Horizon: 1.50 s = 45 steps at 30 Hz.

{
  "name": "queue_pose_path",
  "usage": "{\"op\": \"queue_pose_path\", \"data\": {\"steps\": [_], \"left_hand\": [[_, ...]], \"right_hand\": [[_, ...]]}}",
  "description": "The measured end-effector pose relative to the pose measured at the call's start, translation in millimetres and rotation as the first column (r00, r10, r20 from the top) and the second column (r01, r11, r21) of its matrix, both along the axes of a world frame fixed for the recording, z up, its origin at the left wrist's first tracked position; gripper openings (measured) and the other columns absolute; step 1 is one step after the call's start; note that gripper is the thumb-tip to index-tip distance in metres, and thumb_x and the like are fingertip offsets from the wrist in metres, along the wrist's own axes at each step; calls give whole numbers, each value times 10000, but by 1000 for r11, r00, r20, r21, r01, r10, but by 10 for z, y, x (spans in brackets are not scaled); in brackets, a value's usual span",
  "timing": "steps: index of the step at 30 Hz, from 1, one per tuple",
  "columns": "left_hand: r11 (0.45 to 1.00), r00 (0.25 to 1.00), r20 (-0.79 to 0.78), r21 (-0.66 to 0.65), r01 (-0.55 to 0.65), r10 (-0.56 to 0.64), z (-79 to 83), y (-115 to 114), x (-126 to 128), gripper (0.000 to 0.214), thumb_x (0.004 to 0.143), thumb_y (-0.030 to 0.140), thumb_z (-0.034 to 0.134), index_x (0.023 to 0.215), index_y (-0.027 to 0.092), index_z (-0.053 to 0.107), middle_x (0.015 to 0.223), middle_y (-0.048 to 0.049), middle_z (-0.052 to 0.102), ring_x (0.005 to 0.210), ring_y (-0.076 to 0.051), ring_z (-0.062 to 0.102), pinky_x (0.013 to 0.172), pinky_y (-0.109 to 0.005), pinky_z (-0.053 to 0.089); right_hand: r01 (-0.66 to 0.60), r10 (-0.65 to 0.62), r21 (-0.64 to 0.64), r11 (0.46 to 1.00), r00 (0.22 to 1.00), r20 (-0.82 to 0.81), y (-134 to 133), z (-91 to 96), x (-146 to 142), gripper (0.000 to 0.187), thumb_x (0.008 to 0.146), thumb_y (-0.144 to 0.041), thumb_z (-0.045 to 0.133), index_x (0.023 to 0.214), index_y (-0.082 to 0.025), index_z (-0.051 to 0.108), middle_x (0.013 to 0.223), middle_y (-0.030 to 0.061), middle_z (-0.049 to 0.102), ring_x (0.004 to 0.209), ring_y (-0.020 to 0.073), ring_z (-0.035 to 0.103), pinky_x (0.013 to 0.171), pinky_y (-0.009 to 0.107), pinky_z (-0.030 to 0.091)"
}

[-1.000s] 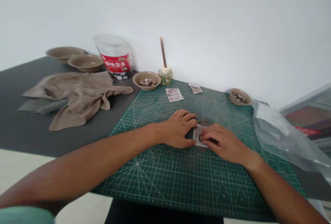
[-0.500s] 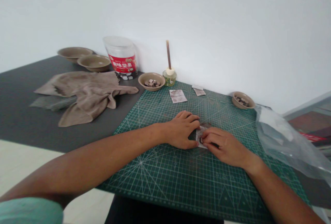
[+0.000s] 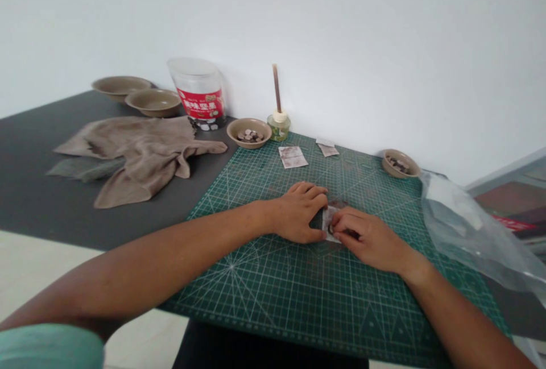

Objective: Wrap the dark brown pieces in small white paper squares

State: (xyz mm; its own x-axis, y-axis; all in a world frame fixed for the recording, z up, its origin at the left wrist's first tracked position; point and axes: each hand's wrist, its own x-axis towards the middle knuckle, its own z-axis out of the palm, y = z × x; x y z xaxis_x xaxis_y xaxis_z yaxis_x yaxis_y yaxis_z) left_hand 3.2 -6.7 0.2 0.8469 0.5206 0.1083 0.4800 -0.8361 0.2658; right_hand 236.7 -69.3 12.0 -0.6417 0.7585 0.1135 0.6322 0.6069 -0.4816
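A small whitish sheet with dark smudges [image 3: 327,219] lies on the green cutting mat [image 3: 281,295]. My left hand [image 3: 298,212] rests on the mat with fingers spread. Its thumb and fingertips touch the sheet's left side at the lower and upper corners. Over the sheet, my right hand [image 3: 369,238] is closed, fingertips pinched round a small dark round piece [image 3: 331,229]. Most of that piece is hidden by the fingers, so its exact kind is unclear.
Two more smudged sheets, one nearer [image 3: 293,157] and one farther [image 3: 327,148], lie behind. Bowls of small pieces stand at left [image 3: 249,144] and right [image 3: 401,171]. A reed diffuser [image 3: 279,127], plastic tub [image 3: 200,102], brown cloth [image 3: 145,156] and clear bag [image 3: 464,238] surround the mat.
The whole view has shifted very slightly. Both hands keep their places at the sheet, and the right fingertips have barely moved on it.
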Motion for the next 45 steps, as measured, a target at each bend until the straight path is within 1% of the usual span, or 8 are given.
{"op": "queue_pose_path", "data": {"steps": [8,14,17,22,27,32,38,45], "left_hand": [[999,999,-1,-15,35,-35,25,22,-10,497,864,568,626,1169,186,534,1498,-145,431,1393,-362,375,1139,-518,308],[1000,1000,-4,6,9,-9,25,-8,13,505,855,536,628,1195,175,533,1493,-152,435,1395,-366,373,1145,-521,303],[1000,1000,-22,23,4,-3,43,-39,12,504,856,531,624,1199,171,540,1521,-159,403,1406,-372,363,1147,-518,301],[1000,1000,-16,23,5,-4,58,-75,1,492,855,549,620,1166,173,552,1530,-167,395,1400,-377,376,1139,-515,309],[1000,999,-30,11,-11,12,52,-82,-7,495,853,522,623,1186,164,547,1540,-181,381,1416,-385,355,1147,-533,293],[1000,999,-43,-18,-18,17,38,-83,-10,516,871,546,601,1216,168,533,1551,-166,377,1439,-377,325,1154,-535,287],[999,998,-60,-35,-37,35,42,-85,-9,519,874,536,596,1235,169,527,1548,-166,379,1452,-363,308,1164,-519,278],[999,998,-54,-35,-29,27,24,-82,-3,571,870,559,594,1269,160,513,1559,-165,364,1455,-372,300,1168,-523,276]], "right_hand": [[-61,60,63,996,998,23,33,-65,-68,135,953,-129,544,913,-229,626,1030,21,684,944,164,645,831,314,531],[63,-81,171,983,992,100,67,-70,-104,162,980,-164,495,968,-215,648,1088,64,665,984,192,646,853,351,538],[79,-90,137,987,993,79,49,-48,-52,135,976,-167,513,948,-217,635,1051,56,661,940,184,644,840,346,541],[-59,50,99,993,994,96,-1,-62,-87,138,974,-159,513,941,-222,630,1014,48,669,947,185,635,830,334,535],[78,-89,137,988,993,81,80,-31,-1,129,964,-156,517,942,-216,630,1033,60,667,940,193,639,830,354,528],[-83,81,40,996,995,58,46,-12,38,140,946,-145,554,919,-242,651,981,16,687,896,165,656,792,304,529],[34,-42,112,993,997,72,116,-39,4,163,984,-168,489,980,-232,639,1115,48,682,1002,188,653,868,348,529],[-82,78,34,996,991,110,32,13,25,149,963,-154,517,957,-240,639,1015,23,684,918,176,654,813,325,528]]}}
